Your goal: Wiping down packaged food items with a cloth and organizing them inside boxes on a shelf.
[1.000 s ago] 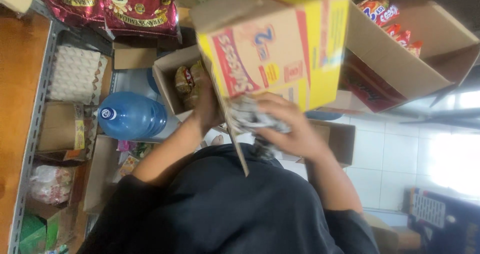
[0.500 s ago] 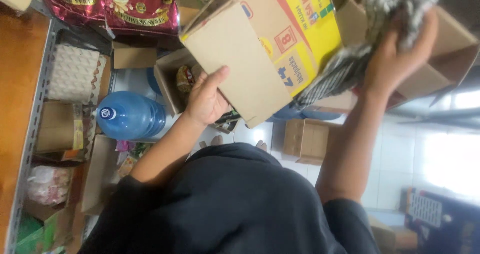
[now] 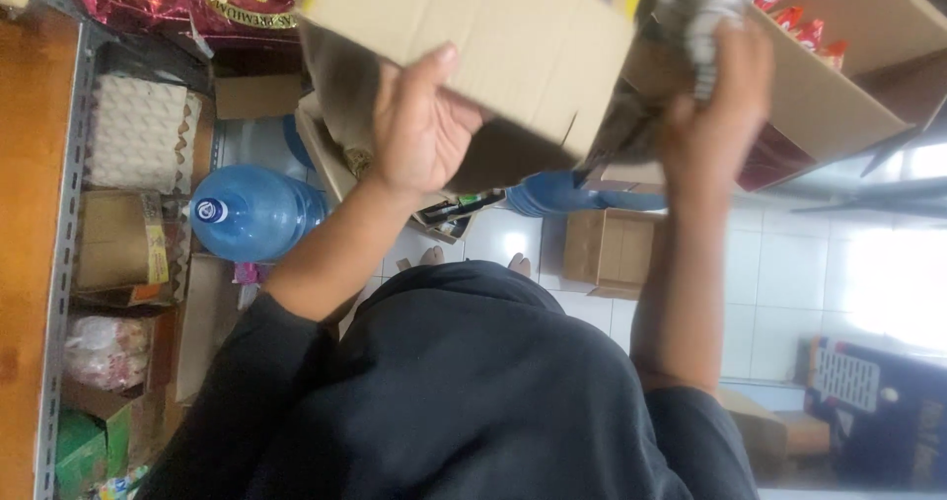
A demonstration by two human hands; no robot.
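Note:
My left hand [image 3: 419,125] presses flat against the plain brown side of a cardboard box [image 3: 493,36], held up close in front of me; a yellow printed face shows at its top edge. Further right, my right hand [image 3: 712,81] is closed around a crumpled grey cloth [image 3: 691,12], which rests against the box's right side. Both forearms reach up from my dark sleeves.
A large open carton [image 3: 838,76] with red snack packets sits to the right. A blue water bottle [image 3: 252,212], an egg tray [image 3: 133,133], small cartons [image 3: 612,249] and a metal shelf edge [image 3: 64,224] lie below on the left. White floor tiles and my feet [image 3: 473,260] show.
The box has tipped and come closer, so its plain brown side now faces me. My right hand with the cloth rose from under the box to its right side.

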